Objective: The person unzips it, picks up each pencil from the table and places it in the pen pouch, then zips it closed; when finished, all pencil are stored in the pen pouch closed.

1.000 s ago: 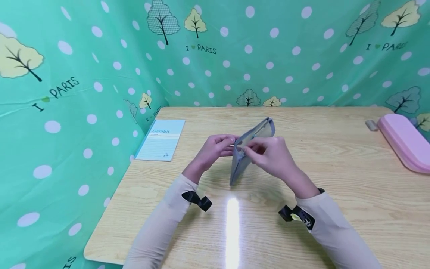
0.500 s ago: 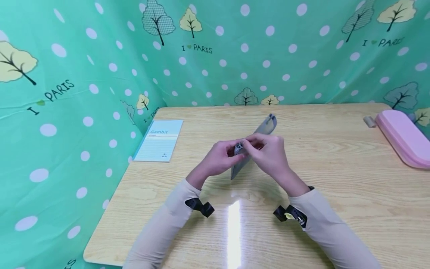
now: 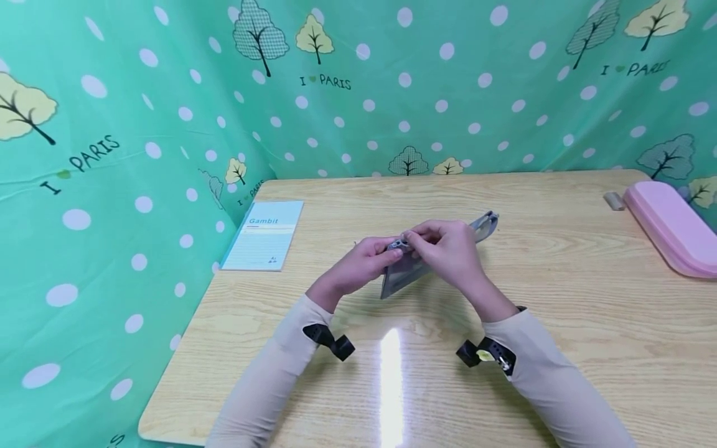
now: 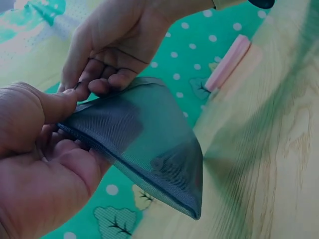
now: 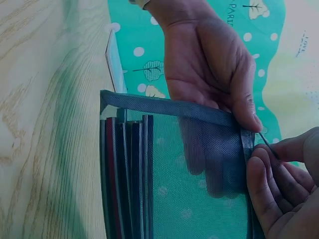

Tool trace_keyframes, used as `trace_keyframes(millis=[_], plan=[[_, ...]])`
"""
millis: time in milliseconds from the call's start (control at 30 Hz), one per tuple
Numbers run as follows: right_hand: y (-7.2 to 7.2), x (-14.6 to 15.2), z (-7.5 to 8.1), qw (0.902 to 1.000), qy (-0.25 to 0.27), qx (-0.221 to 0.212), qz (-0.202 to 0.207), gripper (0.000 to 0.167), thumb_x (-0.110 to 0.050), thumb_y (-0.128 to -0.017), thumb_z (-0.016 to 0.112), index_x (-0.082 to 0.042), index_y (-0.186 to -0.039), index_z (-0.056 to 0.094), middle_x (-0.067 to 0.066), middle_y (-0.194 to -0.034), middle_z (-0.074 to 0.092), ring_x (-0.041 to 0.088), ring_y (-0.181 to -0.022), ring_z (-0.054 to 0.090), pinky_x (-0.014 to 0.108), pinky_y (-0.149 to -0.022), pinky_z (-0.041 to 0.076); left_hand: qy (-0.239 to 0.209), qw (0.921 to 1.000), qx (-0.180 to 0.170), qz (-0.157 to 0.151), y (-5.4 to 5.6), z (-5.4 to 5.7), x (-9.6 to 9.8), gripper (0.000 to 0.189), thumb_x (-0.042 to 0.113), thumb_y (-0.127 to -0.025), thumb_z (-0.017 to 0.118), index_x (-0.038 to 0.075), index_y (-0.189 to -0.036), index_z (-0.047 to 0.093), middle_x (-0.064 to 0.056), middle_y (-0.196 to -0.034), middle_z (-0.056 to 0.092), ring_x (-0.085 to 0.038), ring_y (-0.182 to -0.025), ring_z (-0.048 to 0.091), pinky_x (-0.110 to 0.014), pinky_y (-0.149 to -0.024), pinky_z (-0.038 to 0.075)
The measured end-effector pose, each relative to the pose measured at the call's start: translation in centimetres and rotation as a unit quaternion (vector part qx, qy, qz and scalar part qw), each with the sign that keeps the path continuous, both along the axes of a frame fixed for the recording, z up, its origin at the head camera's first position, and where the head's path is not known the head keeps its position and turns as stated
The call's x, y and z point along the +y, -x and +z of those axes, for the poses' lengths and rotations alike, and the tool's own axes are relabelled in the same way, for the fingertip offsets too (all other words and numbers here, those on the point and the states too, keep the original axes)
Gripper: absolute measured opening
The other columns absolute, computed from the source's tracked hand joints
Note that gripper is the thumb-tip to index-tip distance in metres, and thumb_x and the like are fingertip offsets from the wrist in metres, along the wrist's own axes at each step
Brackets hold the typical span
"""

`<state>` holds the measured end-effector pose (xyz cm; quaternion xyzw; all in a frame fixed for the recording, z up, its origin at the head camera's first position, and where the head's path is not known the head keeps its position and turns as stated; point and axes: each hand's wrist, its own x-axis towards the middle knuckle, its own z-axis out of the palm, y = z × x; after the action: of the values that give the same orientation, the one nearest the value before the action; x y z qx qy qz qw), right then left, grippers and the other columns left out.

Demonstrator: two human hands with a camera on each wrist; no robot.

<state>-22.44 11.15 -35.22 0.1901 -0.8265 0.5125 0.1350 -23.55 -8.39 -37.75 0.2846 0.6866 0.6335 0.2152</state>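
Observation:
A grey mesh zip pouch (image 3: pixel 404 275) stands tilted between the hands over the wooden table. Several slim pens or sticks (image 5: pixel 135 174) show through its mesh in the right wrist view. My left hand (image 3: pixel 364 264) grips the pouch's near upper corner, thumb on one side and fingers behind the mesh (image 5: pixel 199 134). Close beside that thumb, my right hand (image 3: pixel 450 252) pinches a thin dark zip pull (image 5: pixel 269 144) at the corner. In the left wrist view the right hand's curled fingers (image 4: pixel 107 82) lie along the pouch's top edge. Part of the pouch is hidden behind the right hand.
A light blue notebook (image 3: pixel 262 236) lies on the left of the wooden table (image 3: pixel 560 298). At the far right are a pink case (image 3: pixel 674 227) and a small grey eraser-like block (image 3: pixel 614 200). A green dotted curtain (image 3: pixel 358 112) hangs behind and to the left.
The pouch's gaping mouth has narrowed from view, and its far end has swung right and lower. My left hand has taken hold of the near corner, close to my right fingertips.

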Motion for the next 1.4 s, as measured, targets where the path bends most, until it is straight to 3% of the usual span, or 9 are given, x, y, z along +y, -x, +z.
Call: trace_keyframes(millis=[100,233,333,467,533,700,1033,1200,1400], plan=[[0.1,0.1,0.1,0.9995,-0.004,-0.032,0.001,0.012,-0.004,-0.094,0.073,0.006,-0.091,0.079,0.018,-0.075,0.076,0.017,-0.056,0.069,0.022,-0.05,0.06,-0.026,0.9991,-0.031,-0.01,0.1,-0.3,-0.1,0.045,0.004,-0.111,0.034,-0.019,-0.148,0.038,-0.036,-0.15,0.046,-0.035,-0.137,0.053,-0.039,-0.113,0.05],[0.3,0.5,0.6,0.9939,0.016,-0.108,0.015,0.016,-0.005,-0.096,0.072,0.01,-0.097,0.077,0.018,-0.077,0.076,0.012,-0.057,0.069,0.03,-0.056,0.064,-0.052,0.9973,-0.052,-0.009,0.2,-0.4,0.0,0.044,0.004,-0.11,0.033,-0.023,-0.144,0.039,-0.039,-0.146,0.048,-0.016,-0.121,0.063,-0.027,-0.102,0.055],[0.5,0.7,1.1,0.9807,0.054,-0.185,0.037,0.022,-0.005,-0.097,0.069,0.015,-0.105,0.073,0.016,-0.079,0.076,0.009,-0.061,0.071,0.028,-0.062,0.065,-0.078,0.9941,-0.075,-0.009,0.1,-0.4,0.0,0.044,0.004,-0.11,0.032,-0.026,-0.142,0.038,-0.032,-0.135,0.059,-0.005,-0.108,0.066,-0.021,-0.094,0.057],[0.9,1.5,1.6,0.959,0.096,-0.262,0.046,0.028,-0.003,-0.1,0.065,0.021,-0.114,0.066,0.008,-0.077,0.076,0.009,-0.065,0.072,0.026,-0.068,0.065,-0.114,0.9882,-0.102,-0.001,0.2,-0.5,-0.4,0.045,0.004,-0.11,0.033,-0.025,-0.144,0.035,-0.012,-0.124,0.068,-0.006,-0.104,0.069,-0.022,-0.093,0.059],[1.1,2.0,1.8,0.9521,0.106,-0.283,0.047,0.03,-0.003,-0.1,0.064,0.022,-0.118,0.063,0.005,-0.075,0.075,0.009,-0.065,0.072,0.025,-0.069,0.065,-0.124,0.987,-0.103,-0.001,0.3,-0.5,-0.6,0.046,0.004,-0.11,0.032,-0.024,-0.147,0.033,-0.02,-0.129,0.067,-0.008,-0.105,0.07,-0.024,-0.095,0.059],[1.4,2.9,1.9,0.9425,0.126,-0.302,0.066,0.033,0.001,-0.101,0.061,0.026,-0.121,0.058,0.002,-0.074,0.074,0.008,-0.066,0.072,0.025,-0.069,0.065,-0.119,0.9876,-0.102,-0.008,0.5,-0.4,-0.9,0.047,0.005,-0.111,0.03,-0.022,-0.15,0.029,-0.044,-0.145,0.043,-0.009,-0.107,0.07,-0.03,-0.103,0.056],[2.5,5.2,1.5,0.9389,0.154,-0.303,0.055,0.028,0.002,-0.101,0.06,0.023,-0.119,0.061,-0.001,-0.073,0.075,0.008,-0.066,0.073,0.025,-0.069,0.065,-0.141,0.9818,-0.126,0.023,1.2,-0.3,-2.2,0.047,0.008,-0.112,0.028,-0.021,-0.15,0.03,-0.043,-0.141,0.041,-0.019,-0.112,0.071,-0.037,-0.104,0.056],[3.1,6.2,1.1,0.9386,0.151,-0.307,0.046,0.027,0.0,-0.102,0.059,0.02,-0.12,0.062,-0.003,-0.074,0.075,0.007,-0.068,0.074,0.025,-0.071,0.065,-0.149,0.9792,-0.135,0.03,1.6,-0.6,-2.7,0.047,0.008,-0.113,0.027,-0.021,-0.15,0.029,-0.038,-0.139,0.05,-0.014,-0.11,0.072,-0.042,-0.111,0.05],[3.6,6.8,0.9,0.9389,0.155,-0.304,0.043,0.033,-0.002,-0.103,0.059,0.021,-0.126,0.058,-0.004,-0.077,0.076,0.007,-0.071,0.074,0.024,-0.073,0.065,-0.154,0.9771,-0.14,0.045,2.0,-0.4,-2.7,0.047,0.009,-0.113,0.028,-0.02,-0.151,0.031,-0.042,-0.142,0.043,-0.016,-0.111,0.072,-0.045,-0.11,0.051]])
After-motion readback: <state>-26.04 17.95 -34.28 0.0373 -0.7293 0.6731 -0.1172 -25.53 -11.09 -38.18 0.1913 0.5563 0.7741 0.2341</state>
